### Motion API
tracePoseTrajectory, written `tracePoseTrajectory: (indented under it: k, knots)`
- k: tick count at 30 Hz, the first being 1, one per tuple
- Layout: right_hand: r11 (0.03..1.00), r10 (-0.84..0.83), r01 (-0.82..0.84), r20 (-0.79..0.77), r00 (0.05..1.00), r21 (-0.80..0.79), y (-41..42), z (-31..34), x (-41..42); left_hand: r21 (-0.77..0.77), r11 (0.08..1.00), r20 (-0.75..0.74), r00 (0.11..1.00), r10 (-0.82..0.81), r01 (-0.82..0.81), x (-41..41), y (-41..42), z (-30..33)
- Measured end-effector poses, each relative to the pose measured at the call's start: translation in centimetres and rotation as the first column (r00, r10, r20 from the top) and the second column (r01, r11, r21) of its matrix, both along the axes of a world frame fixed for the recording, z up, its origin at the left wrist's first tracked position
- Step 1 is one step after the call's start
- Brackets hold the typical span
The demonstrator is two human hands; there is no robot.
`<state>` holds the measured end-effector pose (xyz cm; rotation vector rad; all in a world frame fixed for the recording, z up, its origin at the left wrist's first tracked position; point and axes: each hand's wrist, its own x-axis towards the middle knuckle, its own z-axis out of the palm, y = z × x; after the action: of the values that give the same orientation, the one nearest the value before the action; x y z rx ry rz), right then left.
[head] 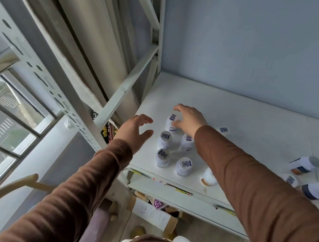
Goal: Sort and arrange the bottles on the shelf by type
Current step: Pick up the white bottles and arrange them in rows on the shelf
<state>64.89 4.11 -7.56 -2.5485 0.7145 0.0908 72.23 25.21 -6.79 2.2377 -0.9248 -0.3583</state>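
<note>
While the right hand (188, 120) curls its fingers (179, 108) round the cap of a white bottle (172, 122) at the back of a small cluster on the shelf (246, 120), the left hand (134, 131) hovers just beside the group, fingers apart and holding nothing. Four more matching bottles (172, 153) stand upright in two short rows nearer the front edge. To do this step well, I judge the held bottle should be set down straight behind its row, close to its neighbours without knocking them. Other bottles with orange bands (303, 164) lie tipped well apart to the right. Open shelf stretches behind and to the right, while the metal frame (126, 87) hems in the left side and the front edge sits near.
</note>
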Motion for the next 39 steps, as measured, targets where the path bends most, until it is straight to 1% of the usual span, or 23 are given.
tracePoseTrajectory:
  k: [4, 9, 13, 18, 20, 23, 27, 30, 32, 34, 36, 38, 39]
  knots:
    - [0.999, 0.003, 0.003, 0.124, 0.992, -0.051, 1.2, 3.2, -3.2, 0.037, 0.997, 0.129, 0.989, -0.071, 0.067, 0.0, 0.0, 1.2]
    - [0.996, 0.069, -0.061, 0.136, 0.988, -0.065, 3.1, 5.5, -8.4, 0.058, 0.990, 0.257, 0.956, -0.139, 0.129, -2.3, -0.3, 2.4]
    - [0.986, 0.155, -0.145, 0.139, 0.978, -0.079, 3.5, 4.8, -11.8, 0.093, 0.991, 0.286, 0.950, -0.124, 0.101, -5.8, -0.2, 2.2]
    - [0.941, 0.334, -0.324, 0.118, 0.935, -0.094, 3.2, 2.4, -14.3, 0.125, 0.992, 0.254, 0.967, -0.024, -0.008, -10.9, -0.1, 0.7]
    - [0.915, 0.400, -0.393, 0.087, 0.912, -0.095, 3.0, 1.6, -14.8, 0.147, 0.987, 0.221, 0.975, 0.029, -0.062, -12.7, -0.1, -0.2]
    - [0.888, 0.452, -0.443, 0.059, 0.890, -0.119, 2.9, 0.3, -14.6, 0.190, 0.972, 0.147, 0.983, 0.111, -0.138, -14.6, 0.3, -2.0]
    - [0.879, 0.456, -0.451, 0.002, 0.890, -0.155, 3.3, -1.8, -13.3, 0.264, 0.946, 0.047, 0.983, 0.179, -0.185, -16.0, 1.0, -4.1]
    - [0.879, 0.442, -0.439, -0.026, 0.897, -0.187, 3.8, -2.8, -12.3, 0.263, 0.942, -0.006, 0.976, 0.219, -0.210, -16.0, 1.2, -5.1]
    - [0.892, 0.416, -0.419, -0.055, 0.908, -0.171, 4.0, -2.8, -11.9, 0.252, 0.943, -0.036, 0.972, 0.233, -0.217, -15.9, 1.2, -5.5]
    - [0.910, 0.394, -0.399, -0.070, 0.917, -0.110, 4.0, -2.3, -11.7, 0.227, 0.947, -0.072, 0.966, 0.249, -0.227, -16.0, 1.1, -5.6]
    - [0.935, 0.355, -0.354, -0.021, 0.935, 0.031, 3.3, -1.1, -12.0, 0.165, 0.955, -0.155, 0.950, 0.270, -0.245, -16.3, 1.1, -5.2]
    - [0.921, 0.301, -0.310, 0.074, 0.951, 0.236, 2.2, 0.8, -12.7, 0.035, 0.964, -0.334, 0.906, 0.259, -0.262, -16.7, 1.1, -4.6]
    - [0.883, 0.285, -0.311, 0.125, 0.950, 0.350, 1.7, 1.6, -13.1, -0.048, 0.963, -0.435, 0.874, 0.218, -0.265, -17.0, 1.1, -4.1]
